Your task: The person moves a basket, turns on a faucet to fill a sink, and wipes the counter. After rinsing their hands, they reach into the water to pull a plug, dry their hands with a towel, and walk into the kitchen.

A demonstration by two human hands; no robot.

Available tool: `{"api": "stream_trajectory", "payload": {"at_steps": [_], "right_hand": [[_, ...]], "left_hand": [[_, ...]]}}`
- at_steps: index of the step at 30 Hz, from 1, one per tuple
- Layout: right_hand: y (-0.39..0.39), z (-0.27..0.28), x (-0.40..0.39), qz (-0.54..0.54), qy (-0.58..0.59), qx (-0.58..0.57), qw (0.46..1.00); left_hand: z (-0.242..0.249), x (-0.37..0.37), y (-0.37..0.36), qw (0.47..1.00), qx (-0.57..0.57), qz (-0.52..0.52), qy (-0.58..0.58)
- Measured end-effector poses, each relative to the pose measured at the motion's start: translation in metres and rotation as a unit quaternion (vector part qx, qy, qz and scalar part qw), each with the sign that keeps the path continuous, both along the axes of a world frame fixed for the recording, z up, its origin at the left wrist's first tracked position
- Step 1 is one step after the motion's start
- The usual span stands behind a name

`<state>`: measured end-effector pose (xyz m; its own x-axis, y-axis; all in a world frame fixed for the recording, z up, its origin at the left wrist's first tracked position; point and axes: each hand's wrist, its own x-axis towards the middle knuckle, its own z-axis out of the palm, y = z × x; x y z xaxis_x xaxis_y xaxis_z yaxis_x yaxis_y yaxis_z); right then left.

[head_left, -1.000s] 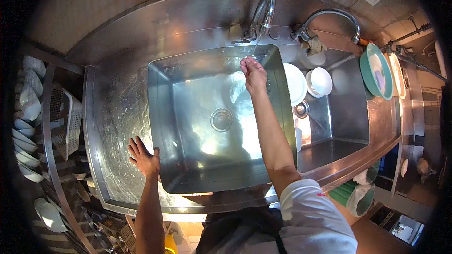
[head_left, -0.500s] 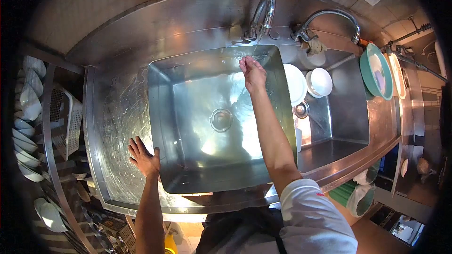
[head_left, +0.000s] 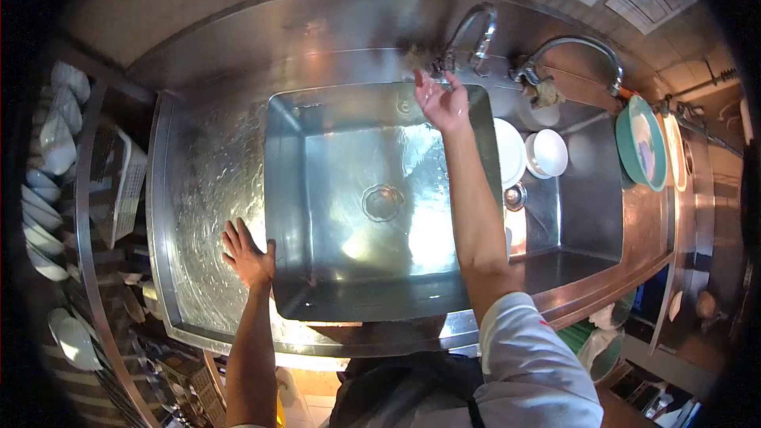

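Note:
My left hand (head_left: 250,255) is spread on the wet steel drainboard (head_left: 206,182), its thumb against the left rim of the large sink basin (head_left: 321,301). My right hand (head_left: 444,103) reaches over the back of that basin, wet and palm up, thumb apart from the fingers. Its fingertips are at the base of the chrome faucet (head_left: 489,28), overlapping the spot where the faucet's lever sits. Just left of them a small yellowish sponge (head_left: 414,57) stands on the back ledge. A round drain (head_left: 382,203) shows in the basin floor. Neither hand holds anything visible.
The second sink (head_left: 590,222) at right holds white plates (head_left: 509,150) and white bowls (head_left: 548,152). A second faucet (head_left: 583,41) with a cloth (head_left: 547,93) arches over it. Green basin (head_left: 640,143) stands far right. Stacked bowls (head_left: 43,246) fill the left rack.
My right hand has moved from under the running stream back to the faucet base, opening its fingers. The stream no longer shows. My left hand stays on the drainboard; the view has shifted slightly.

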<state>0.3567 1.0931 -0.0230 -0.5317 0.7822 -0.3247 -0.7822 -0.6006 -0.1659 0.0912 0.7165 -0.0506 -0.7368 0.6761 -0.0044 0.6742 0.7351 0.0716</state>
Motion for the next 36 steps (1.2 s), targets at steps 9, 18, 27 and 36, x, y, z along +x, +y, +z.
{"api": "stream_trajectory", "payload": {"at_steps": [9, 18, 27, 36], "right_hand": [[-0.276, -0.056, -0.033, 0.397, -0.433, 0.302, 0.75], [-0.326, 0.051, 0.001, 0.38, -0.382, 0.564, 0.626], [-0.277, 0.126, 0.064, 0.283, -0.223, 0.482, 0.799], [-0.415, 0.031, 0.017, 0.148, -0.564, 0.372, 0.723]], "left_hand": [[0.005, 0.003, 0.002, 1.0, -0.012, -0.001, -0.004], [0.001, 0.003, -0.001, 1.0, -0.005, -0.015, 0.018], [-0.003, 0.001, -0.008, 0.999, -0.012, -0.021, 0.02], [0.058, 0.041, -0.061, 0.89, 0.135, -0.412, -0.141]]}}
